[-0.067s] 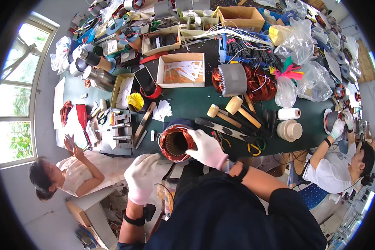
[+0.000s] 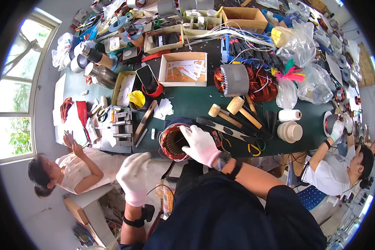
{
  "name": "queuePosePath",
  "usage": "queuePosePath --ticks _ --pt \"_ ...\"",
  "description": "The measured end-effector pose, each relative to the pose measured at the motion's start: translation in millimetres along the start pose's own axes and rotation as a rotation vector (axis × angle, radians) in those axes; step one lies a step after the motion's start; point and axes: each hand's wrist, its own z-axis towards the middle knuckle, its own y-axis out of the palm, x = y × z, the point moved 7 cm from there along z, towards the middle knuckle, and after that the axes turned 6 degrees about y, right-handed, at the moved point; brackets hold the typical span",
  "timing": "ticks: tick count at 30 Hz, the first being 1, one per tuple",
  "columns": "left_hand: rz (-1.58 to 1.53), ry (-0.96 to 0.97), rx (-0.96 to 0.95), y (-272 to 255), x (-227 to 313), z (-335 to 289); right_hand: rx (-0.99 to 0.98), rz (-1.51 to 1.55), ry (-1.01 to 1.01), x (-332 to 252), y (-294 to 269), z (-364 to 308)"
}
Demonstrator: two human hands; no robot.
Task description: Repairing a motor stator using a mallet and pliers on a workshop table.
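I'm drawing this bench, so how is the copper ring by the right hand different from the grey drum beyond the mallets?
The copper ring looks mostly reddish-brown, while the grey drum shows a wide grey side. The copper ring opens toward the camera; the grey drum seems to lie sideways. The right hand touches the copper ring; no hand touches the grey drum. Both look round and partly copper-coloured.

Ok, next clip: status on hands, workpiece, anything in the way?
Right hand at right rim of copper-wound stator. Left hand off it, seemingly empty. Stator at near edge of table, opening partly covered by right hand. Mallets beyond, rightward.
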Motion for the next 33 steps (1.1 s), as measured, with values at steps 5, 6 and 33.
queuePosePath --ticks 5,6,33 --pt "-0.413 -0.465 0.528 -56.5 -72.1 -31.1 0.096 -0.103 -0.07 -1.2 11.3 41.7" --pt "-0.418 -0.469 0.527 -51.1 -87.7 -35.8 0.089 -0.109 -0.108 -1.0 15.1 46.0" --pt "-1.249 -0.993 -0.009 140.2 -189.5 -29.2 -0.015 0.792 0.404 73.1 22.5 39.0"
